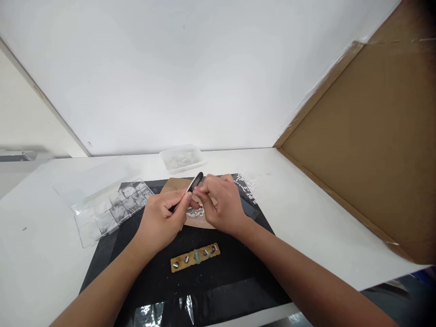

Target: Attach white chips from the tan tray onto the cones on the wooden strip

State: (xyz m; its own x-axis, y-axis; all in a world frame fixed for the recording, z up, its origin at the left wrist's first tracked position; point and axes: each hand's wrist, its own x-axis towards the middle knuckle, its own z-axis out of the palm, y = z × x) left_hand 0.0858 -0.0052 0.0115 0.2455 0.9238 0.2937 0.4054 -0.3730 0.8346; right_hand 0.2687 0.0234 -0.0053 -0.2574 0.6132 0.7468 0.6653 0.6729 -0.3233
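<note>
My left hand (158, 220) is closed around a slim black-and-white flat stick (196, 180), which tilts up to the right. Close against it, my right hand (223, 204) has its thumb and fingertips pinched together; whatever is between them is too small to make out. Beneath both hands lies a rounded brown sheet (200, 222) carrying a pile of small white pieces (195, 212). Nearer to me, a yellowish strip (180, 267) with several shiny metal pieces and a greenish band lies on the black mat (153, 277).
A clear compartment box (114, 213) with small bags sits at left. Behind stands a translucent tray (182, 159). Small white tiles (248, 186) spread over the mat's far right corner. A brown cardboard panel (361, 136) borders the white table (306, 204) on the right.
</note>
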